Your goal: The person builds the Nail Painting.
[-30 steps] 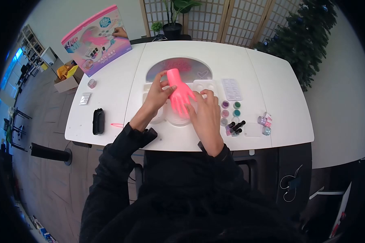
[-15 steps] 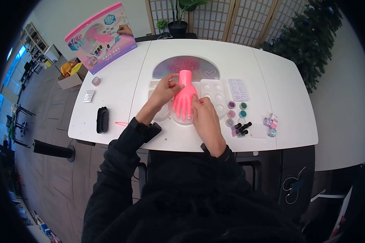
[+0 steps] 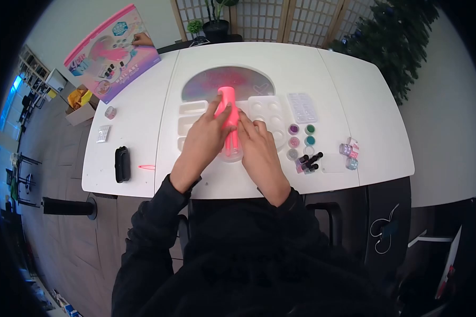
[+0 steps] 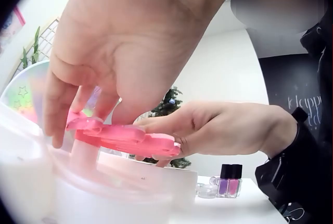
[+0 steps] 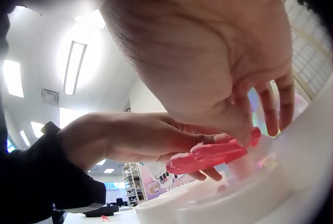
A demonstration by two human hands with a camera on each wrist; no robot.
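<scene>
A pink plastic model hand (image 3: 228, 98) lies palm down over the middle of a white nail-art station (image 3: 193, 108), its fingers toward the person. My left hand (image 3: 203, 136) grips it from the left, thumb across its back and fingers down the side. From the right, my right hand (image 3: 259, 150) holds its other edge, thumb on top. The left wrist view has the model hand (image 4: 122, 135) above a pale post (image 4: 86, 154) on the station. Both hands cover much of the model's back and outer fingers. Behind it stands a shiny rounded panel (image 3: 201, 84).
Glitter pots (image 3: 294, 141) and dark-capped polish bottles (image 3: 308, 165) stand right of the station, below a clear compartment tray (image 3: 302, 108). Small jars (image 3: 349, 153) sit farther right. At left are a black case (image 3: 122, 165), pink tweezers (image 3: 146, 167) and the product box (image 3: 111, 58).
The model hand has gone from tilted to upright in the head view, over the station's middle. My left hand has slid down over its back, and my right hand has shifted farther up its side.
</scene>
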